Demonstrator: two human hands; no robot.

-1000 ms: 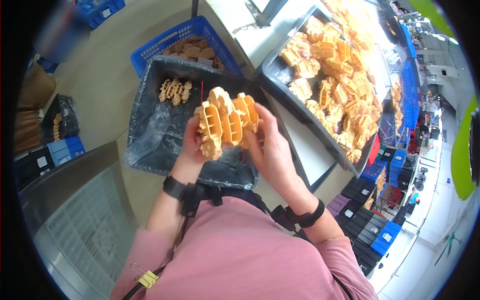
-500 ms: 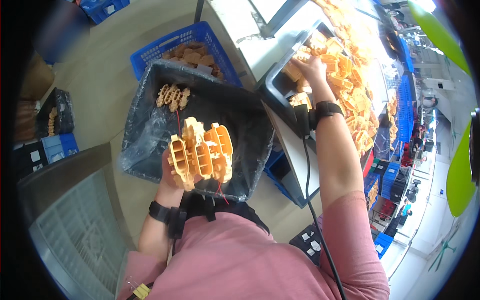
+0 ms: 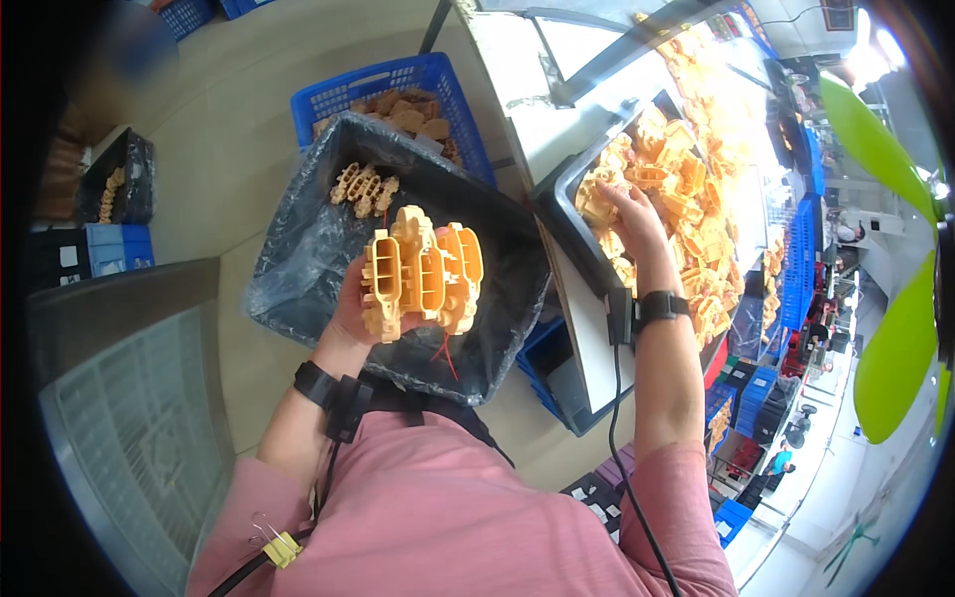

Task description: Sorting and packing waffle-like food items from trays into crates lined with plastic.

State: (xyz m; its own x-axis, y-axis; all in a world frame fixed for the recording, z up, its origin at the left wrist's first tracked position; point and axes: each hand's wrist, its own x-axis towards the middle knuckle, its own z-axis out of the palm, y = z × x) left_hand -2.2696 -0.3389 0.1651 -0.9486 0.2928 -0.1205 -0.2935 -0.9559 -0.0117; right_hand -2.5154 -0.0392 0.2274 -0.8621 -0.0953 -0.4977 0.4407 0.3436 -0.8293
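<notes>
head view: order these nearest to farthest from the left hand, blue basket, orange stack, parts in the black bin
1. Orange stack, held in the left hand
2. Parts in the black bin, its far-left corner
3. Blue basket, beyond the bin

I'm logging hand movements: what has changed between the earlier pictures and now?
The right hand let go of the held orange parts and moved rightward to the dark tray; whether it grips anything is unclear. The left hand still holds them; the orange cluster still lies in the lined crate.
</notes>
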